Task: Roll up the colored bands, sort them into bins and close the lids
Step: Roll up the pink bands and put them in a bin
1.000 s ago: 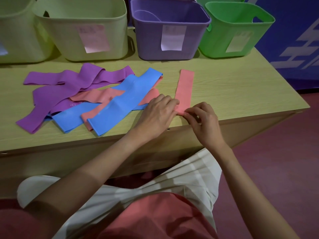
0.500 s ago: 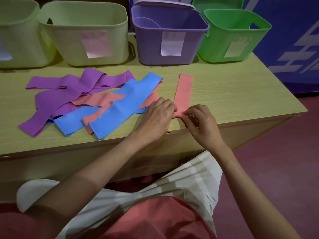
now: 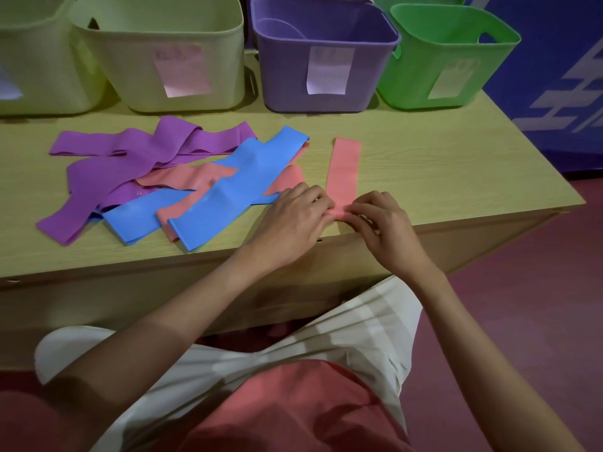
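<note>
While its far end lies flat and pointing toward the bins, the separate pink band [image 3: 343,168] sits near the front edge of the worktop [image 3: 440,177], its near end pinched between the curled fingers of the left hand [image 3: 293,220] and the right hand [image 3: 385,223]. Step in hand, by judgement: the first turns of rolling this band; only a small fold shows at the fingertips. Next move calls for tight, even turns away from the body, keeping the edges square. Loose pile [image 3: 169,181] to the left: purple, blue and pink bands, overlapping, unrolled. Rear row: two pale yellow-green bins [image 3: 156,34], one purple bin [image 3: 323,37], one green bin [image 3: 450,44], all uncovered. Each bin carries a paper label [image 3: 329,71]; the writing is too faint to read. No brand visible.
</note>
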`<state>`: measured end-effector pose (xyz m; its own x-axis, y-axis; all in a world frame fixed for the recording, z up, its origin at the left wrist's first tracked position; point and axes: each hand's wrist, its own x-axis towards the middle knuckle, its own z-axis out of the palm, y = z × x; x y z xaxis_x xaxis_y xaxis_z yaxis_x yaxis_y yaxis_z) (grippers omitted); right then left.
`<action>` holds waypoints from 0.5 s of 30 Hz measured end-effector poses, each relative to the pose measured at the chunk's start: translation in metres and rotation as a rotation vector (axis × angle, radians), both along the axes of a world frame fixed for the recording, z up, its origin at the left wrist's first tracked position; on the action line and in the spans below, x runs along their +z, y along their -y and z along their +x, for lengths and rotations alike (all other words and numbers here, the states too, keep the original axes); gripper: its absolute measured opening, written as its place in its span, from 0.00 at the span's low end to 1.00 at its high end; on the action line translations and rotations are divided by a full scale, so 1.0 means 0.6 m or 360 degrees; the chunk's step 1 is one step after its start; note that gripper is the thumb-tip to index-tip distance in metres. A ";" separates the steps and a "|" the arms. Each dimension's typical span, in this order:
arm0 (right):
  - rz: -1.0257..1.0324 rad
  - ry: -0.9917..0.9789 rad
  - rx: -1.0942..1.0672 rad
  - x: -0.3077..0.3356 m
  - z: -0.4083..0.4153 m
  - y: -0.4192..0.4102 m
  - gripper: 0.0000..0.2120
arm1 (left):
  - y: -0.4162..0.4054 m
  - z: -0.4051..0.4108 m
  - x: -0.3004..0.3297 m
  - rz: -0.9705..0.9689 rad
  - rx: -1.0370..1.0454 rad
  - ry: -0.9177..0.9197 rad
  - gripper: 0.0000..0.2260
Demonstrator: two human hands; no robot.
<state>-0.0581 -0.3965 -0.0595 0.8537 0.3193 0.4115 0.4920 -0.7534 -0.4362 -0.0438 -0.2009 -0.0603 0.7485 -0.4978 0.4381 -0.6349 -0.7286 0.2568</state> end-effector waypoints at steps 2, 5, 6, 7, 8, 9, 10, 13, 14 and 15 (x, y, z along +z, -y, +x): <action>0.0025 -0.0009 0.0017 0.002 0.000 0.001 0.09 | 0.003 -0.001 0.003 -0.0020 -0.0004 -0.0024 0.10; 0.0062 0.0013 -0.0003 0.000 0.000 0.000 0.10 | 0.006 0.002 0.003 -0.0041 0.0014 -0.0025 0.06; 0.0071 0.0023 -0.0019 -0.002 0.000 0.000 0.10 | 0.007 0.003 0.003 -0.0045 0.0024 -0.0029 0.06; 0.0076 0.0034 -0.0039 -0.005 0.000 -0.001 0.10 | 0.008 0.005 0.003 -0.0041 0.0029 -0.0027 0.05; 0.0077 0.0049 -0.0063 -0.008 0.000 -0.003 0.10 | 0.009 0.006 0.003 -0.0031 0.0032 -0.0020 0.05; 0.0079 0.0068 -0.0088 -0.010 -0.001 -0.004 0.10 | 0.010 0.008 0.003 -0.0017 0.0035 -0.0013 0.05; 0.0086 0.0088 -0.0108 -0.012 -0.002 -0.006 0.11 | 0.010 0.009 0.002 -0.0002 0.0036 -0.0007 0.05; 0.0142 0.0107 -0.0109 -0.012 -0.006 -0.014 0.10 | 0.011 0.012 0.000 0.0041 0.0030 0.0014 0.05; 0.0148 0.0101 -0.0096 -0.011 -0.007 -0.014 0.09 | 0.010 0.013 -0.001 0.0049 0.0029 0.0021 0.04; 0.0142 0.0092 -0.0080 -0.012 -0.007 -0.014 0.08 | 0.010 0.014 -0.001 0.0053 0.0030 0.0028 0.04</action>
